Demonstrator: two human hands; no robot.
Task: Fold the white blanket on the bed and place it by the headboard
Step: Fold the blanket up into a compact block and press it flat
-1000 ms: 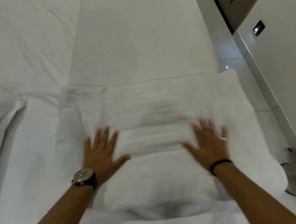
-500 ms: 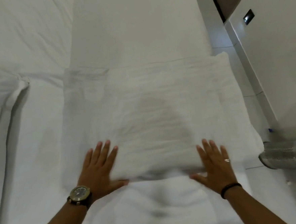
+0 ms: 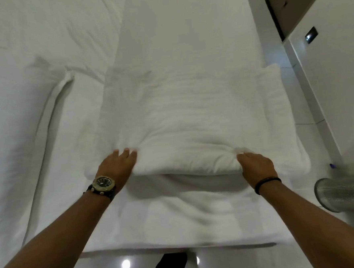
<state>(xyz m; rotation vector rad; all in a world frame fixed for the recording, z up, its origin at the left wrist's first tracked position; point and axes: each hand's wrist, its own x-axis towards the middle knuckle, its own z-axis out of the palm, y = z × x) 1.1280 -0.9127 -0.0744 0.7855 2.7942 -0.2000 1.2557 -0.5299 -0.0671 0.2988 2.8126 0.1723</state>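
The white blanket [image 3: 183, 120] lies folded into a thick rectangle across the near end of the bed [image 3: 185, 28]. Its near edge is lifted a little, with a shadow under it. My left hand [image 3: 116, 167], with a watch on the wrist, grips that near edge at its left corner, fingers curled into the fabric. My right hand [image 3: 257, 166], with a black band on the wrist, pinches the same edge at the right corner. No headboard is visible in this view.
A second white duvet [image 3: 30, 60] covers the bed to the left. A metal mesh bin [image 3: 343, 193] stands on the tiled floor at the right, beside a white wall [image 3: 346, 80]. A dark door [image 3: 276, 11] is at the top right. The bed's near edge [image 3: 179, 246] is right before me.
My hands lay flat and spread on the blanket, then slid back toward me to its near edge; now both have closed on that edge and lifted it slightly. The view has pulled back.
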